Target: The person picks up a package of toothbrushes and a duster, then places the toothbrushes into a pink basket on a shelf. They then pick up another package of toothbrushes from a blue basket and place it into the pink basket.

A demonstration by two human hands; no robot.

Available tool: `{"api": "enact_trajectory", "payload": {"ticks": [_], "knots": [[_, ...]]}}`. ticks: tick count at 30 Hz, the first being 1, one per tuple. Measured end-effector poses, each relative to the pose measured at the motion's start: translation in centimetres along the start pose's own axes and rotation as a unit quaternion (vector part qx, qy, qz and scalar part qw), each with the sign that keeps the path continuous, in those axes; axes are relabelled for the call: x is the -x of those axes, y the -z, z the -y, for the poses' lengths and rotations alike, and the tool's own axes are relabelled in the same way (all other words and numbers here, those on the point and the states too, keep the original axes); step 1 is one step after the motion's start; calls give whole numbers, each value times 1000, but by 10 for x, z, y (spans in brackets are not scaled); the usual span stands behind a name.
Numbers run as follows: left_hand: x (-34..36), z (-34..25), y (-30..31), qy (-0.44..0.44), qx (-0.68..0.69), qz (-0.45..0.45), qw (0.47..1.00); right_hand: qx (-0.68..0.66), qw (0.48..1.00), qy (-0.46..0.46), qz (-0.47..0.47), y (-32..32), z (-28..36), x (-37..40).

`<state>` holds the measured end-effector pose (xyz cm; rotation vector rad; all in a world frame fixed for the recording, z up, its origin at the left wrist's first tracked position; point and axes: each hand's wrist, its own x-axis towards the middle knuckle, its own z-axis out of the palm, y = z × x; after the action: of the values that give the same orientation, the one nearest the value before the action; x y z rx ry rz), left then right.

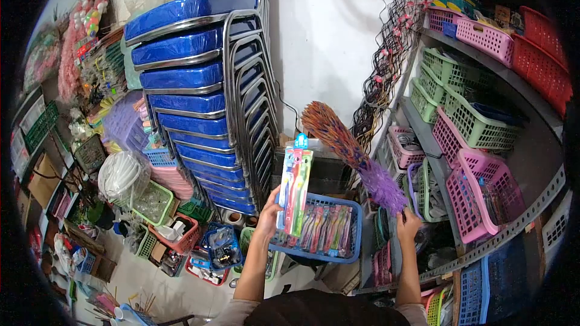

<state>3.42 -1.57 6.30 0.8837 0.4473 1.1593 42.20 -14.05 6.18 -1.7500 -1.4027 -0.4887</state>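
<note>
My left hand (269,217) is closed on the left edge of a toothbrush pack (296,184), held upright with a blue tab on top and several coloured brushes showing. Behind and below the pack is a blue basket (356,229) filled with packaged toothbrushes (326,227). To the right, my right hand (408,223) is closed at the purple lower end of a duster (356,151). Its bushy orange-brown and purple head slants up to the left, above the basket. The fingers partly hide where the duster is gripped.
A tall stack of blue chairs (181,78) stands left of centre. On the right, metal shelves (477,253) hold pink baskets (477,205), green baskets (477,118) and red baskets (541,42). More goods in baskets (178,235) crowd the floor at left.
</note>
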Motion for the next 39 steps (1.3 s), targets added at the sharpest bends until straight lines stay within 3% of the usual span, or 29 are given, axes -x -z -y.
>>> {"api": "enact_trajectory", "payload": {"ticks": [3,6,7,8,10,11,13,16,21,23,26,27,28,30,31,32,33,34,36,39], "knots": [[-2,13,13,4,102,-15,995,-22,1000,-9,19,5,2,4],[-2,19,26,115,267,47,956,0,1000,2,31,4,-3,10],[-3,21,21,128,271,-24,954,0,1000,1,31,4,-3,12],[-3,23,23,128,271,-24,954,-5,999,3,42,4,-3,13],[-3,22,22,123,417,124,892,-10,999,3,52,4,-1,15],[-3,22,22,124,417,125,892,2,998,21,57,4,0,15],[1,7,3,111,481,222,841,14,997,38,62,4,3,16],[5,5,-1,108,499,239,826,-11,997,49,66,4,10,16],[7,0,-8,79,407,147,898,-5,995,37,93,0,14,18],[7,-4,-15,24,294,111,949,-30,991,56,121,1,19,17],[-9,12,13,30,318,130,939,-60,977,119,165,6,25,18],[-16,9,12,47,384,176,905,-66,968,164,180,7,27,18],[-9,8,13,58,422,137,894,-66,968,164,180,9,28,17],[-6,3,11,59,413,144,897,-41,963,195,180,10,30,13],[-12,11,25,110,443,105,884,-41,963,195,181,7,27,13],[-19,18,38,160,470,66,865,-31,974,165,152,1,22,14],[-12,15,27,72,475,193,855,-20,983,136,123,-2,20,15],[-7,8,21,100,387,122,908,-20,983,135,123,-3,22,15],[-8,3,15,126,397,124,901,9,994,44,97,-6,30,13],[-12,7,22,141,434,118,882,9,985,41,170,-7,21,18]]}}
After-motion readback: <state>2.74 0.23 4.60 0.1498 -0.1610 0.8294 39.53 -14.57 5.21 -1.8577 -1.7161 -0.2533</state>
